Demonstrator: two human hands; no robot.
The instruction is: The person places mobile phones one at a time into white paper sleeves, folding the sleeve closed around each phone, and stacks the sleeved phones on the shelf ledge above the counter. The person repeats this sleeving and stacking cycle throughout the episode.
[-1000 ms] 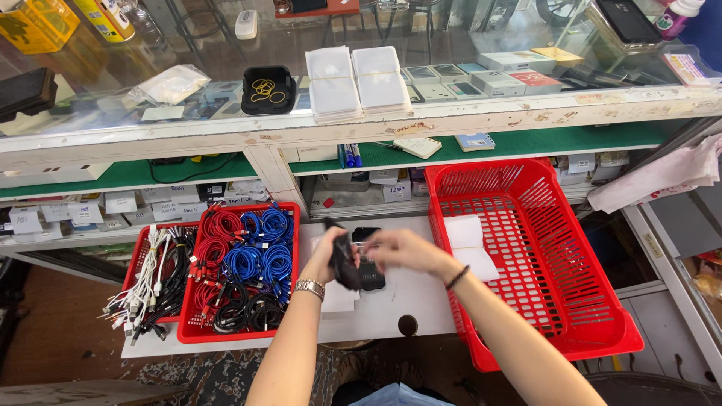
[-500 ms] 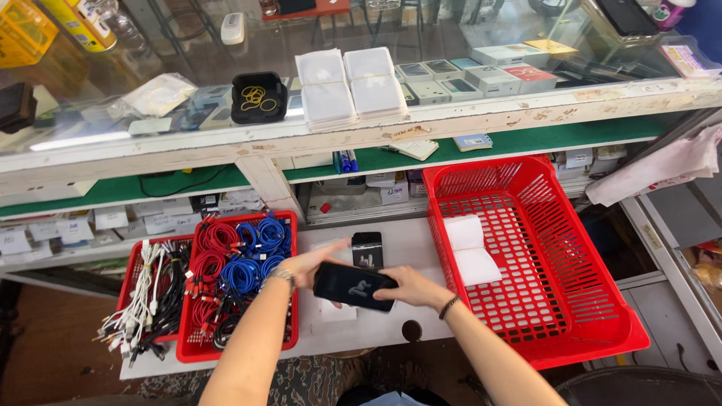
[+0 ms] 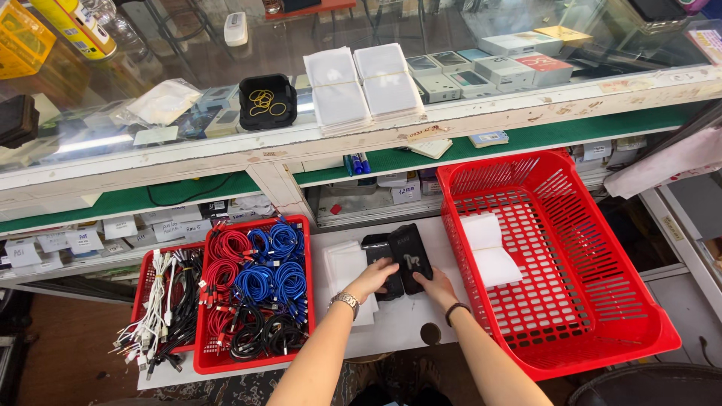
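Left hand [image 3: 374,276]: fingers curled over the near edge of a black pouch [image 3: 378,265] lying flat on the white shelf [image 3: 402,323]; a metal watch sits on its wrist.
Right hand [image 3: 436,286]: fingers closed on the near end of a second black pouch [image 3: 410,256], which overlaps the first on its right side; a dark band circles the wrist.
Key relation: both pouches lie just ahead of the hands, long axes running away from the person and tilted slightly left; the right hand is nearer the top pouch, the left nearer the lower one.
Place: middle of the shelf, between the two baskets.
Left of hands: a stack of clear bags [image 3: 346,271] touching the lower pouch; beyond it a red basket [image 3: 252,365] of coiled red, blue and black cables [image 3: 256,286], and a second basket of white cables [image 3: 154,301] at the shelf's left end.
Right of hands: a large red basket [image 3: 602,301] overhanging the shelf's right edge, holding white sheets [image 3: 485,244] near its left wall.
Beyond: a glass counter [image 3: 526,98] with white packets [image 3: 365,83] and a black tray [image 3: 267,101] of rubber bands.
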